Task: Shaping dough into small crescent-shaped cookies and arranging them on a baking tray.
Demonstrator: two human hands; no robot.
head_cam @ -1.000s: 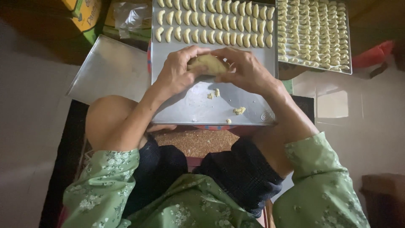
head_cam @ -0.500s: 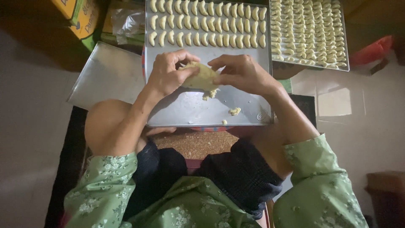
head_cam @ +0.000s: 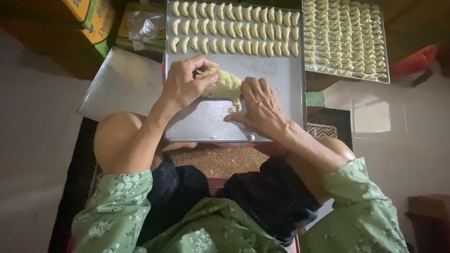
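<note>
My left hand (head_cam: 185, 84) grips a pale yellow lump of dough (head_cam: 222, 85) above a metal baking tray (head_cam: 290, 98). My right hand (head_cam: 260, 105) touches the lump's right end, fingers bent down toward the tray. Small dough crumbs (head_cam: 232, 108) lie on the tray under the lump. Three rows of crescent-shaped dough pieces (head_cam: 234, 28) fill the tray's far end.
A second tray (head_cam: 344, 37) packed with several rows of crescents stands at the back right. An empty metal tray (head_cam: 119, 84) lies to the left. Yellow boxes (head_cam: 91, 14) and a plastic bag (head_cam: 147, 26) sit at the back left. My knees flank a brown mat (head_cam: 215, 159).
The view has shifted so the trays sit lower in frame. The dough lump has come down slightly toward the tray, and my right hand has slid lower along it.
</note>
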